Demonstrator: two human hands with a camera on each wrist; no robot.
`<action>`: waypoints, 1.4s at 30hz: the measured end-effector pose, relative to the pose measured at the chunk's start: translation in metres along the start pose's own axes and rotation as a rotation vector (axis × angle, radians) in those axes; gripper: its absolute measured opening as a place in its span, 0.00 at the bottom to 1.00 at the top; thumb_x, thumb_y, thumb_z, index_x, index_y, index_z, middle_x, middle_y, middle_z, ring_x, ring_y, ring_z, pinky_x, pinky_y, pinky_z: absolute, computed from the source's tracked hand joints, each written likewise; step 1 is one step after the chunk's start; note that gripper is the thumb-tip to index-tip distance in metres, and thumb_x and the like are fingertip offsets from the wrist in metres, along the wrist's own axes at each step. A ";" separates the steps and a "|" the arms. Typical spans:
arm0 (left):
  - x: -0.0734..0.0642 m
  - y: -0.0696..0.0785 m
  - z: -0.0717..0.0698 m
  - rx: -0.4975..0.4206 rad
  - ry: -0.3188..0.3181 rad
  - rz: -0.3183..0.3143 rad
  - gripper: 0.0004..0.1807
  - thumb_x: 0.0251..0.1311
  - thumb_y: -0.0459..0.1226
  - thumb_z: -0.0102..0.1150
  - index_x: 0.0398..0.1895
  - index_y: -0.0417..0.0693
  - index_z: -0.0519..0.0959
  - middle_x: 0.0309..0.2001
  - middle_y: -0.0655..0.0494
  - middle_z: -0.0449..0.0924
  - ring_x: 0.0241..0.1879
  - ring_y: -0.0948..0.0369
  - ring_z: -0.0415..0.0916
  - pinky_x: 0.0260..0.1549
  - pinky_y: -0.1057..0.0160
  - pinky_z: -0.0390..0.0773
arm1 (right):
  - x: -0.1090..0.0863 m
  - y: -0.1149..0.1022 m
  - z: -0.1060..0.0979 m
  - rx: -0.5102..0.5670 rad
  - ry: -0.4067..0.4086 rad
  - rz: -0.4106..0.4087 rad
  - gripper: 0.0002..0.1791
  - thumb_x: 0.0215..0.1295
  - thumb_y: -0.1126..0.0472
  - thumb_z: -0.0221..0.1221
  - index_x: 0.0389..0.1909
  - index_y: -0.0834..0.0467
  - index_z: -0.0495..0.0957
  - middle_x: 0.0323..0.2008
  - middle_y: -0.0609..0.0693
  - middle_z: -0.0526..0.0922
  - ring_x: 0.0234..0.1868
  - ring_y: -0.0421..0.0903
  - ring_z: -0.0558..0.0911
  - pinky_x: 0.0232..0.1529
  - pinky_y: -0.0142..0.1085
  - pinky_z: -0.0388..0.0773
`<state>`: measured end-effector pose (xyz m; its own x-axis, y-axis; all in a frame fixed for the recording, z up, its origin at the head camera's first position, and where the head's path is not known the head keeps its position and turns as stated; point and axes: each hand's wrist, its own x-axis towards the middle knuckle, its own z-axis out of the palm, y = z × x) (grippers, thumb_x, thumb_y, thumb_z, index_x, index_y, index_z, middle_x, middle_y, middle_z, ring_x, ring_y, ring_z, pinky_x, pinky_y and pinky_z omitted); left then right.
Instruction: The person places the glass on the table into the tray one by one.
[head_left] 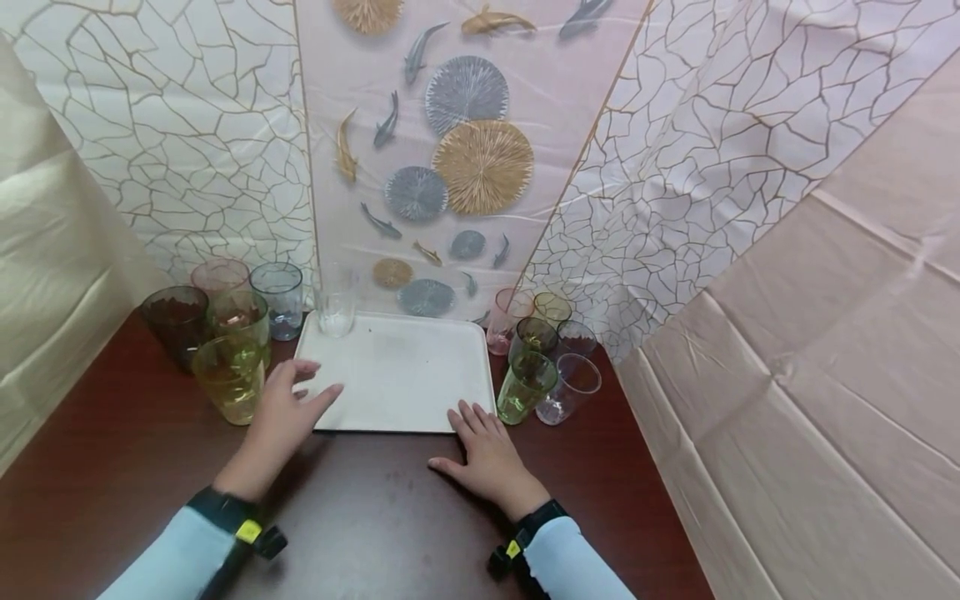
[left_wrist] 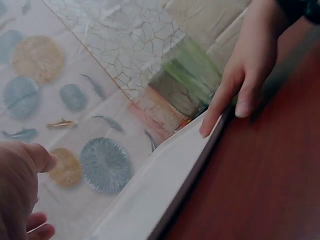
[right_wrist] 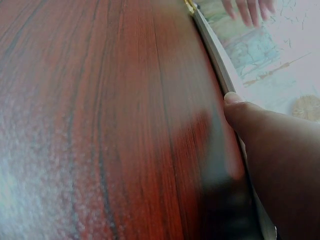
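My left hand [head_left: 288, 408] hangs over the near left corner of the white tray [head_left: 397, 367], thumb and fingers wide apart, holding nothing. The yellow cup [head_left: 225, 387] stands just left of it. My right hand [head_left: 487, 454] lies with fingers spread at the tray's near right corner, also holding nothing, the green cup [head_left: 525, 392] near it on the right. The tray lies flat on the desk [head_left: 375, 508], a clear cup [head_left: 335, 315] upright in its far left corner.

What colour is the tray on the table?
The tray is white, showing best in the head view.
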<state>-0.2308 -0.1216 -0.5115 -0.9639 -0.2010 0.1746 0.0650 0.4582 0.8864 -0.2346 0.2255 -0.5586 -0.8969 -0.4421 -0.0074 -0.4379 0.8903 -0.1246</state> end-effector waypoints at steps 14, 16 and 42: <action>-0.053 -0.046 -0.069 0.170 0.295 -0.195 0.26 0.59 0.55 0.73 0.44 0.43 0.79 0.44 0.46 0.84 0.36 0.68 0.77 0.30 0.74 0.72 | 0.000 0.002 0.001 -0.011 -0.013 0.013 0.57 0.63 0.14 0.39 0.84 0.47 0.56 0.83 0.50 0.51 0.82 0.53 0.48 0.79 0.56 0.48; -0.048 -0.047 -0.077 0.160 0.328 -0.211 0.32 0.57 0.55 0.74 0.51 0.40 0.76 0.50 0.45 0.79 0.43 0.60 0.78 0.35 0.69 0.74 | 0.000 0.002 0.000 -0.009 -0.011 0.013 0.57 0.63 0.14 0.40 0.84 0.47 0.56 0.83 0.50 0.51 0.81 0.53 0.48 0.79 0.56 0.48; -0.008 -0.052 -0.072 0.034 0.195 -0.124 0.59 0.58 0.58 0.72 0.83 0.47 0.49 0.72 0.35 0.63 0.67 0.39 0.66 0.58 0.33 0.75 | -0.002 -0.001 -0.002 0.006 -0.007 0.013 0.56 0.64 0.16 0.43 0.84 0.47 0.56 0.83 0.50 0.52 0.81 0.53 0.49 0.79 0.55 0.49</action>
<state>-0.2084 -0.2062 -0.5284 -0.8955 -0.4199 0.1474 -0.0631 0.4478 0.8919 -0.2327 0.2252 -0.5562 -0.9020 -0.4315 -0.0164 -0.4259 0.8953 -0.1308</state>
